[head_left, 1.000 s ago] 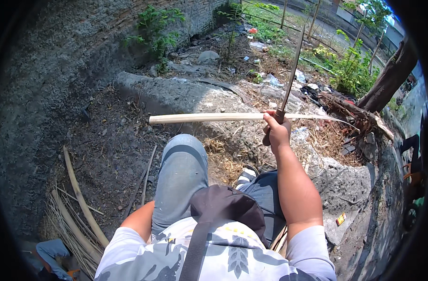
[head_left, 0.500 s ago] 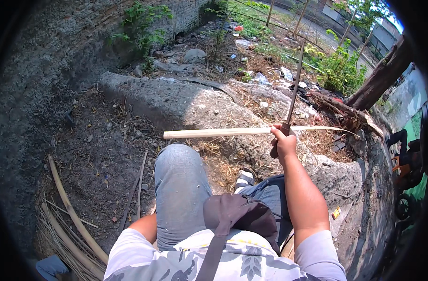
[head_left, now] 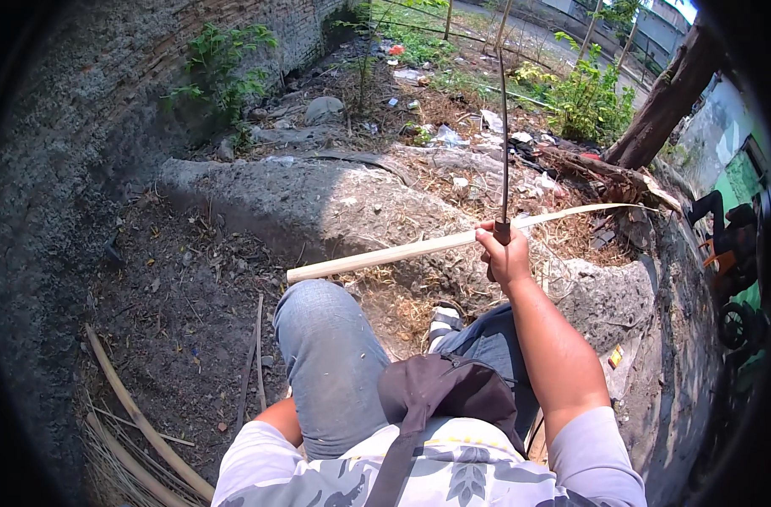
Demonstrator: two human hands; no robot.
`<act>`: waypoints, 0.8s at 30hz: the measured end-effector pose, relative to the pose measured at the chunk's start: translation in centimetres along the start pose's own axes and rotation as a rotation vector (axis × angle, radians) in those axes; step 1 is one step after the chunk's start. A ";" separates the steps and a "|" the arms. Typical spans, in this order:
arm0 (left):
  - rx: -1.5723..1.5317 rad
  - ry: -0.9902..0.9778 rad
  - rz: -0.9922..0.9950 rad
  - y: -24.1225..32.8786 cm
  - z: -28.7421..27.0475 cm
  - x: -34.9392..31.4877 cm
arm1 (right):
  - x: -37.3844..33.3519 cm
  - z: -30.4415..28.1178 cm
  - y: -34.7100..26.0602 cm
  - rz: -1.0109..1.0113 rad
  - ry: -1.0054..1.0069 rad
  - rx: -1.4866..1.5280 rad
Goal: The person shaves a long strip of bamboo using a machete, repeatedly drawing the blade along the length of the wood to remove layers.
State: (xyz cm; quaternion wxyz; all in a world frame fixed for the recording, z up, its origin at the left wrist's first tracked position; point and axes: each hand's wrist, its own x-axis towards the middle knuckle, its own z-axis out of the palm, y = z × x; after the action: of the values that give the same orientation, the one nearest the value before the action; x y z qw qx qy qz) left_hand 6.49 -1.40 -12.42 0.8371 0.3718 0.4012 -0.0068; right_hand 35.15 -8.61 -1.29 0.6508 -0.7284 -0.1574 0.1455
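My right hand (head_left: 505, 260) is closed around the dark handle of a long thin knife (head_left: 504, 135), whose blade points straight up and away from me. A long pale bamboo strip (head_left: 385, 253) lies crosswise just above my raised left knee (head_left: 318, 338). It meets the knife at the handle and tapers to a thin tip at the right. Whether the fingers also pinch the strip I cannot tell. Only my left forearm (head_left: 276, 420) shows; it runs under my thigh and that hand is hidden.
A dark bag (head_left: 440, 393) rests on my lap. Bamboo strips (head_left: 141, 422) lie on the dirt at lower left. A brick wall (head_left: 81, 127) runs along the left, a concrete ledge (head_left: 318, 198) lies ahead, and litter, weeds and a tree trunk (head_left: 664, 101) are beyond.
The bamboo strip has tilted, its left end dropping toward my knee. The knife blade has swung from a rightward lean to nearly vertical, with my right hand staying at the crossing.
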 end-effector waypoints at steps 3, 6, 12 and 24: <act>-0.001 -0.006 -0.015 -0.3 -0.3 -0.1 | 0.1 -0.2 0.7 -0.024 0.018 0.016; 0.011 -0.026 -0.017 -0.2 -0.1 -0.2 | -0.1 -1.0 0.6 0.024 0.085 0.050; 0.020 -0.046 -0.026 0.3 -0.6 0.2 | 1.4 0.2 -0.4 0.029 0.088 -0.017; 0.051 -0.015 -0.129 4.6 -1.0 1.8 | 18.9 8.2 -3.6 -0.003 -0.147 -0.081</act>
State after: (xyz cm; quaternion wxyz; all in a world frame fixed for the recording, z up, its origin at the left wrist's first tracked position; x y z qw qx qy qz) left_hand 8.49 3.06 -11.17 0.8283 0.3661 0.4176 -0.0738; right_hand 48.79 7.10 1.25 0.6075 -0.7414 -0.2113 0.1911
